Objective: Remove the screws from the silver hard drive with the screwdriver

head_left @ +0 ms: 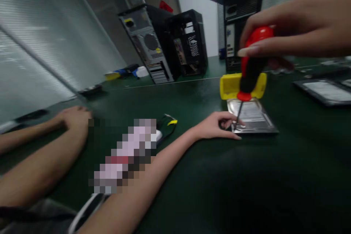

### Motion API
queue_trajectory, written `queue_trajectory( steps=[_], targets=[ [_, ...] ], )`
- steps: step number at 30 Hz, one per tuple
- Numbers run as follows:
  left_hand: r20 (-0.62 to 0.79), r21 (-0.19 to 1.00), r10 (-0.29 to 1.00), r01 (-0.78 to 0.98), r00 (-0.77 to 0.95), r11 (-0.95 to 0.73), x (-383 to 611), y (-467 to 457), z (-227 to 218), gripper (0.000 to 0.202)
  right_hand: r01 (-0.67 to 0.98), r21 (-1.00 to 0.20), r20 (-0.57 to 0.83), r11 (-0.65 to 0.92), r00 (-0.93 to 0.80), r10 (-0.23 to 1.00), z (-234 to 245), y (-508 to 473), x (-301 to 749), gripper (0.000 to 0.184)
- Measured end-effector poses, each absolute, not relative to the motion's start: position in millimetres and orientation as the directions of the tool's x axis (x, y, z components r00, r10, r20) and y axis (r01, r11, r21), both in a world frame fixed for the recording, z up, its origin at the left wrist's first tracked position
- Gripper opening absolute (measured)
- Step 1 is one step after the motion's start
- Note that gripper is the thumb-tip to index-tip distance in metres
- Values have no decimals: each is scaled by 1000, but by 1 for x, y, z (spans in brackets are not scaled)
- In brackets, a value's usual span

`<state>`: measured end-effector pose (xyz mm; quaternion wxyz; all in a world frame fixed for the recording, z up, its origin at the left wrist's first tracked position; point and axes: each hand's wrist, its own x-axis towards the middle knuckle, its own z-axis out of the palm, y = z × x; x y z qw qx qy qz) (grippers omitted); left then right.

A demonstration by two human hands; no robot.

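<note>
A silver hard drive (pixel 255 115) lies flat on the dark green table. My left hand (pixel 212 126) is at its left front corner, thumb along the near edge and fingers curled round the corner. My right hand (pixel 298 25) grips a red and black screwdriver (pixel 251 69) by the top of its handle. The shaft slants down, and its tip meets the drive's left front corner, close to my left fingertips. Exactly what the tip touches is too small to tell. Just behind the drive is a yellow plastic piece (pixel 229 87), partly hidden by the screwdriver.
Computer cases (pixel 152 40) stand at the back, with another (pixel 231 40) at right. More drives (pixel 326 91) lie on the right. Another person's arms (pixel 49 157) rest on the table at left. Beside my left forearm lie a blurred-out item (pixel 126 157) and a dark cable (pixel 171 129).
</note>
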<state>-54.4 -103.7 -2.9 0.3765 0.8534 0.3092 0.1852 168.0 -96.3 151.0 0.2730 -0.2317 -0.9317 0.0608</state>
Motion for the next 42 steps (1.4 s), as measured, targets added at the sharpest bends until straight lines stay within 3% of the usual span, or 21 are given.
queue_trajectory(
  steps=[2, 9, 23, 28, 33, 38, 42],
  targets=[
    [96, 748, 648, 375, 755, -548, -52, -91, -5, 42, 524, -123, 424, 843, -740, 522, 155, -102, 169, 37],
    [54, 698, 645, 433, 762, -570, -47, -77, -3, 44, 601, -19, 448, 799, -709, 544, 157, -99, 169, 39],
    [37, 711, 655, 441, 755, -548, -47, -82, -1, 45, 578, -70, 507, 813, -681, 529, 154, -99, 163, 48],
    [25, 721, 659, 443, 752, -533, -47, -84, 1, 45, 625, -24, 539, 780, -649, 537, 153, -99, 164, 50],
    [32, 725, 649, 430, 760, -539, -48, -83, -2, 45, 597, -108, 485, 795, -667, 566, 151, -98, 160, 41],
    [37, 721, 652, 431, 757, -542, -48, -82, -3, 46, 472, -176, 478, 864, -726, 494, 150, -101, 154, 28],
    [48, 717, 654, 430, 755, -549, -48, -82, -3, 47, 386, -122, 489, 914, -778, 394, 150, -101, 154, 29]
  ],
)
